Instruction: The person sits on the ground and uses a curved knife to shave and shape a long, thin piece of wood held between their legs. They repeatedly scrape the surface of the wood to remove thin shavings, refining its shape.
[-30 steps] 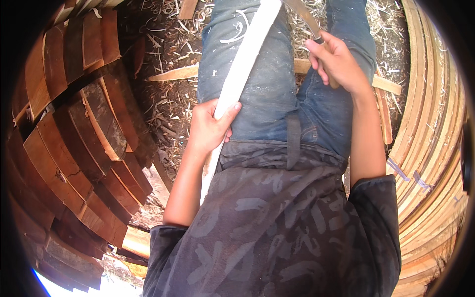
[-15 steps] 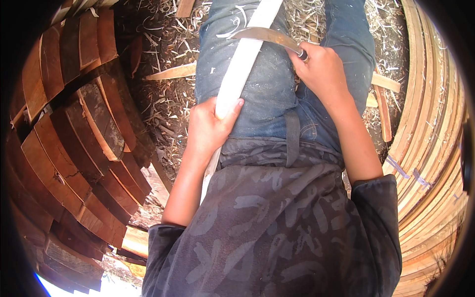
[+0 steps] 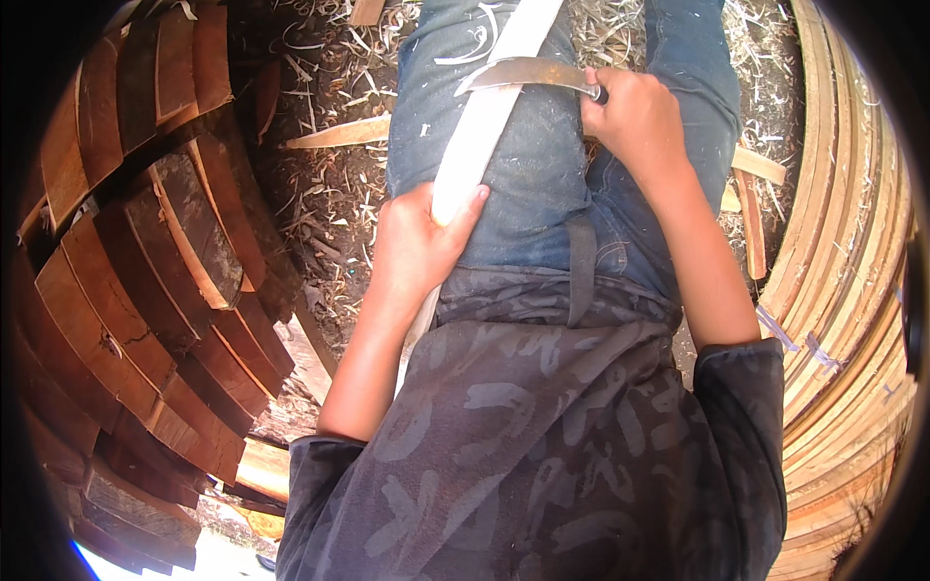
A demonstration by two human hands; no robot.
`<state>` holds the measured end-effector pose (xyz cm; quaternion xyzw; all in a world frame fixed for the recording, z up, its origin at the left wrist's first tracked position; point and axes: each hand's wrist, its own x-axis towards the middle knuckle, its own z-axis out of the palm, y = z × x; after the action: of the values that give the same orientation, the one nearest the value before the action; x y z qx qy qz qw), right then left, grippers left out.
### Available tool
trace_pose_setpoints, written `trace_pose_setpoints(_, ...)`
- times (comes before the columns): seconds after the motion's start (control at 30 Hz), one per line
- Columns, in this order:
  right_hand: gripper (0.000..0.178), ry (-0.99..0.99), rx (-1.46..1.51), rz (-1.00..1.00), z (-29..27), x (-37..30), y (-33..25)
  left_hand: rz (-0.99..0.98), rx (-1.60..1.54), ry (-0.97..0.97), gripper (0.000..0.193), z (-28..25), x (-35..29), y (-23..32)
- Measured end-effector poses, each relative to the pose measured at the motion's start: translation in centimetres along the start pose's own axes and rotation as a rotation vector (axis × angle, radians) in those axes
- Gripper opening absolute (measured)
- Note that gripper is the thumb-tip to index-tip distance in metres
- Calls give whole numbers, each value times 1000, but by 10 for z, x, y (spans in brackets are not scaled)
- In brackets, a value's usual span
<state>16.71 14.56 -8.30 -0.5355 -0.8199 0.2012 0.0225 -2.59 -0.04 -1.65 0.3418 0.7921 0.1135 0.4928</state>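
A long pale wooden strip (image 3: 477, 140) lies slantwise over my left thigh, its lower end running back past my waist under my left forearm. My left hand (image 3: 426, 232) is closed round the strip near my lap, thumb along its right edge. In my right hand (image 3: 635, 116) is a curved knife (image 3: 538, 73) with a dark handle, mostly hidden by my fingers. The blade lies across the strip above my left hand, its tip just past the left edge. A thin curled shaving (image 3: 475, 44) rests on my jeans beside the strip.
Stacked reddish-brown boards (image 3: 126, 320) rise on my left. A tall pile of long light strips (image 3: 833, 242) curves along my right. Wood shavings (image 3: 334, 194) litter the ground, with loose wood pieces (image 3: 349, 133) on both sides of my legs.
The knife has slid slightly down the strip toward me, and my right hand has come nearer with it. My left hand still grips the strip. The shaving on the jeans has shifted.
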Motion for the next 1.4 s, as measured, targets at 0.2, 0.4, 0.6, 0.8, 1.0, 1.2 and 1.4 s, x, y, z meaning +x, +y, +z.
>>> trace_pose_setpoints(0.2, 19, 58, -49, 11, 6, 14, 10, 66, -12, 46, 35, 3, -1, 2)
trace_pose_setpoints(0.4, 31, 82, -141, 186, 1, 52, 35, 128, -22, 84, 38, 6, -2, 4)
trace_pose_setpoints(0.6, 34, 74, -193, 245, -3, 64, 41, 128, 0, 89, 39, 7, 0, 1)
trace_pose_setpoints(0.8, 21, 4, -112, -108, -4, 20, 3, 71, -76, 40, 39, 7, 1, -2)
trace_pose_setpoints(1.0, 21, 151, -196, 115, -7, 73, 47, 78, -53, 21, 40, 5, 3, 4)
trace_pose_setpoints(1.2, 25, -7, -135, -6, -8, 42, 24, 115, -57, 22, 39, 6, 5, -3)
trace_pose_setpoints(1.4, 25, -132, 139, -176, -25, 11, -10, -84, -201, -111, 35, -2, 5, 5)
